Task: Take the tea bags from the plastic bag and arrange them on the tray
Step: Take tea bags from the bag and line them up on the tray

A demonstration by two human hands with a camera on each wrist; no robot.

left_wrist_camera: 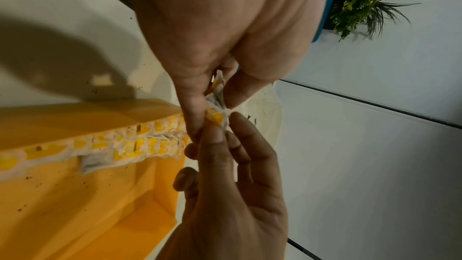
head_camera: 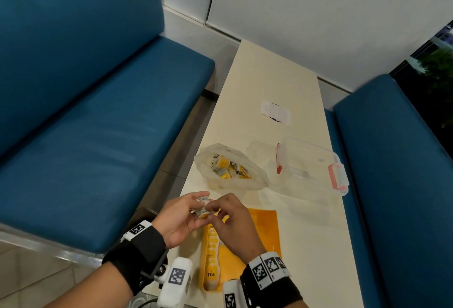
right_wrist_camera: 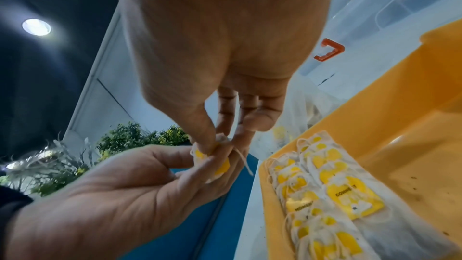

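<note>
I hold a small clump of tea bags above the near end of the yellow tray, my left hand cupping it while my right hand pinches one, and I should peel gently so the string comes free before laying it beside the row already there.

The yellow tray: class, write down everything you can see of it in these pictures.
The yellow tray is a shallow rectangular box with low upright walls, smooth and plastic-looking. It lies flat on the pale table, at the near end, below the hands. A row of overlapping tea bags with yellow tags and white strings lies along its left wall; the rest of its floor is bare apart from dark specks. The right hand hovers over its far left corner, hiding that part. Whether the hand touches it cannot be told.
</note>
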